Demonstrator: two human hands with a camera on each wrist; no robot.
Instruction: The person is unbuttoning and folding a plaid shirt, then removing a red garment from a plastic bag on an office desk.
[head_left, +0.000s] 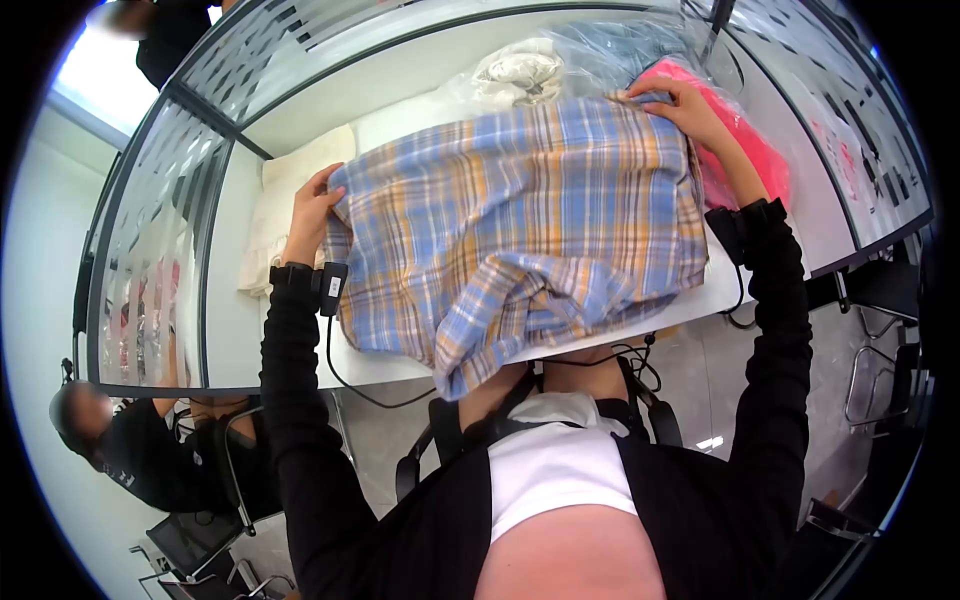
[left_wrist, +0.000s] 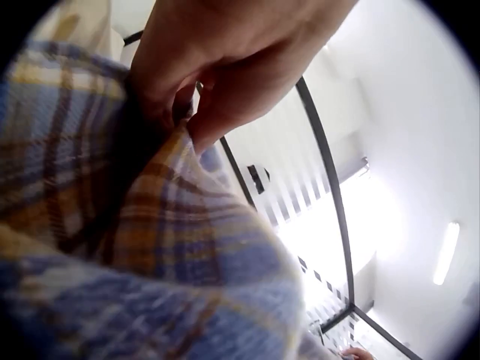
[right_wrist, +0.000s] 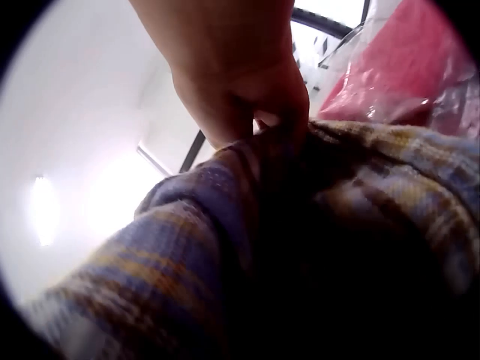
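Note:
A blue, orange and white plaid shirt (head_left: pixel 520 200) lies spread across the white table, with a bunched sleeve (head_left: pixel 480 310) folded toward the near edge and hanging slightly over it. My left hand (head_left: pixel 314 212) pinches the shirt's left edge; in the left wrist view the thumb and fingers (left_wrist: pixel 214 120) nip a ridge of the cloth. At the far right corner, my right hand (head_left: pixel 690 112) pinches the fabric between thumb and fingers. In the right wrist view, the fingertips of that hand (right_wrist: pixel 251 97) are partly hidden in the dark folds.
Behind the shirt lie a cream cloth bundle (head_left: pixel 520 75) and blue clothing in clear plastic (head_left: pixel 620 55). A bright pink bagged item (head_left: pixel 735 150) sits at the right, beside my right forearm. Cream fabric (head_left: pixel 290 200) lies at the left. Framed clear partitions (head_left: pixel 150 270) border the table.

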